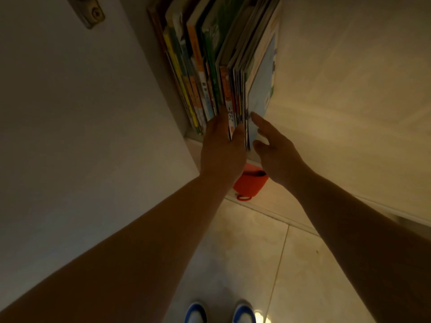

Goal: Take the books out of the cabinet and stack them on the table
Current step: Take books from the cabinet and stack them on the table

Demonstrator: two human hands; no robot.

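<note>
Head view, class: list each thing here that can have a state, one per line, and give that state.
Cabinet: open, books inside.
Books: upright in a packed row, spines outward, none pulled out yet.
Blue-covered book: at the row's right end, leaning, cover showing.
Left hand: fingers pinch a few spines.
Right hand: open, fingers on the blue-covered book.
Orange container: below the shelf, partly hidden by the hands.

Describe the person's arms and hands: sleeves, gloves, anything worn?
Both forearms are bare to the frame edge, with no sleeves showing. The left hand and right hand have no gloves; no rings, watch or bands are visible in the dim light.
</note>
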